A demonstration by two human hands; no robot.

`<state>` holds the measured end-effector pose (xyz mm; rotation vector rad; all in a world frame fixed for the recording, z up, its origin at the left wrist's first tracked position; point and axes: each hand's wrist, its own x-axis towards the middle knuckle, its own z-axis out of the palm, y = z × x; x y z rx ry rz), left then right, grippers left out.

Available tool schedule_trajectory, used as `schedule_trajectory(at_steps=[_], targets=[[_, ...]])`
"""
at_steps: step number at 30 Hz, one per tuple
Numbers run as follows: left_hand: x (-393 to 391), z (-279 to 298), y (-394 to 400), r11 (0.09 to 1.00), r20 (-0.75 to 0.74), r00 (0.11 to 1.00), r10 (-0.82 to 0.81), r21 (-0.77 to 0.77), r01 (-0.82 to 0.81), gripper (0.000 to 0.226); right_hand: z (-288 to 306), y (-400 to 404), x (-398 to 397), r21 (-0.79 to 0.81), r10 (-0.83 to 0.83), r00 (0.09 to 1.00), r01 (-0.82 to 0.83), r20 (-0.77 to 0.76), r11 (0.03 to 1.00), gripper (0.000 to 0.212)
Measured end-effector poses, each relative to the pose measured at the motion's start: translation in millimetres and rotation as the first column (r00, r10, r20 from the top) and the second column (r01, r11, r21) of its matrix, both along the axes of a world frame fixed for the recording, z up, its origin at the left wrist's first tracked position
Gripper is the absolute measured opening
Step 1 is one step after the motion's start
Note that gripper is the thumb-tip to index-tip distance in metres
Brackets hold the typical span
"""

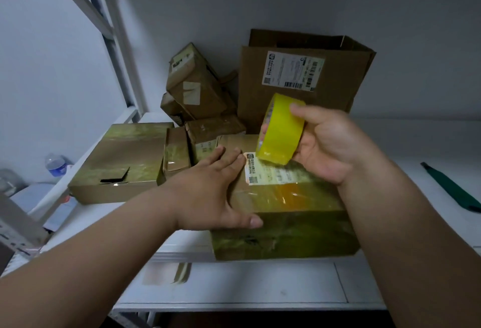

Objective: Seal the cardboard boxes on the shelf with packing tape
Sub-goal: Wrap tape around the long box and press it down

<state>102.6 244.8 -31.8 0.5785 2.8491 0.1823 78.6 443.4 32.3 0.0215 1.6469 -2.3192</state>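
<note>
Fingers of the left hand [208,187] lie flat on the box [283,213]; the right hand [328,145] grips the tape roll [281,132], partly hiding the box's label [263,171].

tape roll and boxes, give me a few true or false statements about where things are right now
1. The right hand holds the yellow tape roll. True.
2. The left hand grips the dark green tool. False: it lies flat on the front box; the tool lies alone at the right of the shelf.
3. The front box bears a white label. True.
4. The large box at the back is taped shut. False: its top flaps stand open.
5. The tape roll lies on the shelf. False: it is held above the front box.
</note>
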Motion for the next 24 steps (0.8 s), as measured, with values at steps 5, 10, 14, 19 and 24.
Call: schedule_trajectory(at_steps=[5,10,14,19,24], targets=[[-11.9,1.4,8.1,0.996,-0.041,0.995,0.092,0.021,-0.091,0.130,-1.2,13.7,26.7,0.012,0.068,0.997,-0.069,0.026,0.998,0.029],[-14.3,5.6,14.8,0.999,-0.044,0.998,0.038,-0.024,-0.039,0.128,-0.7,32.5,50.0,0.028,0.055,0.998,-0.055,-0.013,0.998,0.053],[-13.4,6.2,14.9,0.999,-0.040,0.999,0.027,-0.041,-0.029,0.134,1.4,34.7,60.0,0.041,0.039,0.999,-0.037,-0.038,0.998,0.052],[-16.0,7.2,15.4,0.998,-0.030,0.999,0.037,-0.047,-0.039,0.130,5.6,43.4,72.0,0.095,0.062,0.997,-0.056,-0.054,0.994,0.045],[-13.5,6.7,17.1,0.997,-0.057,0.998,0.033,-0.072,-0.037,0.128,0.5,45.8,90.0,0.058,0.037,0.997,-0.033,-0.067,0.998,0.043]])
